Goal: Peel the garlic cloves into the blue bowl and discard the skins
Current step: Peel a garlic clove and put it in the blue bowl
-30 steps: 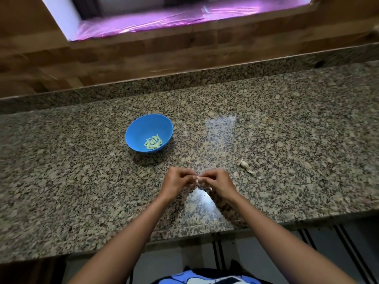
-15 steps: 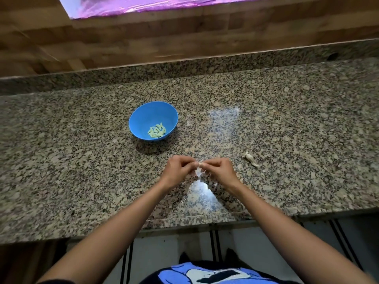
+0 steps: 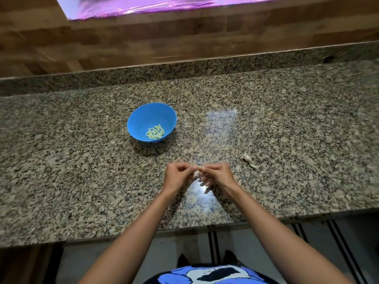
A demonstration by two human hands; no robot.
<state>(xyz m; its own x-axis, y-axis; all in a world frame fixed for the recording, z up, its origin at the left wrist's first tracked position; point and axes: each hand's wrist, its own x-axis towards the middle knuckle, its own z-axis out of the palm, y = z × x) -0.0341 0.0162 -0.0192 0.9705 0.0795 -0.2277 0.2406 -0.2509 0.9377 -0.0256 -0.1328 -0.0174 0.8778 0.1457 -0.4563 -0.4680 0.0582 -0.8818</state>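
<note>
Grips: left grip [image 3: 178, 177] and right grip [image 3: 217, 175] both pinch 1 garlic clove [image 3: 199, 167] between them, over the desk [image 3: 82, 165].
Bowl: blue bowl [image 3: 141, 115] lies forward-left, nearer the left grip.
Spare: unpeeled clove [image 3: 248, 159] lies to the right.

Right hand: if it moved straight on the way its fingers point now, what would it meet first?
The right hand points left, so it would likely meet the left hand first; both pinch the garlic clove between them. The blue bowl lies off that line.

Clove [image 3: 198, 167] between left hand [image 3: 178, 177], right hand [image 3: 217, 174]
</note>
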